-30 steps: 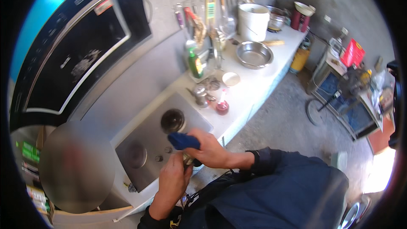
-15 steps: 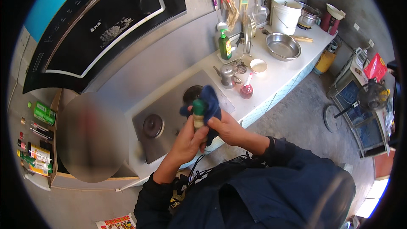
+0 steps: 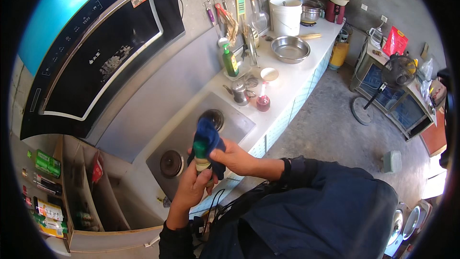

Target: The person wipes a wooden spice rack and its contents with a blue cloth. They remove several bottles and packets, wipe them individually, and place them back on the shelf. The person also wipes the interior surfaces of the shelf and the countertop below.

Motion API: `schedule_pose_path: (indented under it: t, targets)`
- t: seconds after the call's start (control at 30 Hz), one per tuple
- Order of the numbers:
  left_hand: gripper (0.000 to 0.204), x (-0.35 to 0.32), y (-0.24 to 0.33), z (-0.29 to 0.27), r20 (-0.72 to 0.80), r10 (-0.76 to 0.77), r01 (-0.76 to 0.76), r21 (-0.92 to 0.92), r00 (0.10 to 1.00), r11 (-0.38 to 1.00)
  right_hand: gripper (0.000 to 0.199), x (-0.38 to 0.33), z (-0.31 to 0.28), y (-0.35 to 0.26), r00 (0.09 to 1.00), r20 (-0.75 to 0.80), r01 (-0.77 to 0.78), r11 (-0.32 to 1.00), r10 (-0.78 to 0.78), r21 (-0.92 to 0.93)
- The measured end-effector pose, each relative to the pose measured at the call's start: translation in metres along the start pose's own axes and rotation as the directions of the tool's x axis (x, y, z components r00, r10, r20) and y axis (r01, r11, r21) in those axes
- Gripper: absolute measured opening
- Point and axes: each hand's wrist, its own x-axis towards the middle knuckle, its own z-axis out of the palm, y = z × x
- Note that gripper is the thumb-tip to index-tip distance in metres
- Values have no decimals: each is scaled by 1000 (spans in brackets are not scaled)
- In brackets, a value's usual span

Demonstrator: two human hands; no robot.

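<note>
In front of the cooktop (image 3: pixel 191 156), my left hand (image 3: pixel 188 189) is closed round a small jar (image 3: pixel 203 164) with a green cap and a pale body. My right hand (image 3: pixel 235 158) grips a dark blue cloth (image 3: pixel 208 129). The cloth bunches against the jar's cap and far side, and its lower end hangs between my hands. My fingers cover the jar's lower part.
Along the counter stand a small metal kettle (image 3: pixel 239 93), a red bottle (image 3: pixel 263 101), a bowl (image 3: pixel 269 74), a green pump bottle (image 3: pixel 230 62) and a steel basin (image 3: pixel 290 49). An open cabinet (image 3: pixel 112 196) is at left. A fan (image 3: pixel 398 73) stands at right.
The view has turned, so the counter and both hands sit farther left in the picture. The jar and cloth are still held; the cloth's folds lie differently round the cap.
</note>
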Motion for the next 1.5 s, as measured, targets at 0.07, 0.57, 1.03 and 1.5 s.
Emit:
schedule_pose_path:
  t: [0.07, 0.57, 1.03, 1.5]
  targets:
    - [34, -11, 0, -3, -60, 6, 4, 154, 998, 988, 44, 2, 3, 10, 1000, -15, 0, 990, -2, -140]
    - [39, -51, 7, -12, -155, 176, -174, 29, 972, 984, 68, 2, 34, 30, 992, -72, 113, 977, -101, 181]
    - [58, -78, -32, -35, -27, 611, -65, 990, 791, 129, 29, 13, 71, 16, 985, -38, -167, 881, 168, -443]
    - [57, -106, -9, -39, -207, 632, 90, 973, 746, 213, 35, 16, 93, 54, 1000, -20, 1, 780, -17, -625]
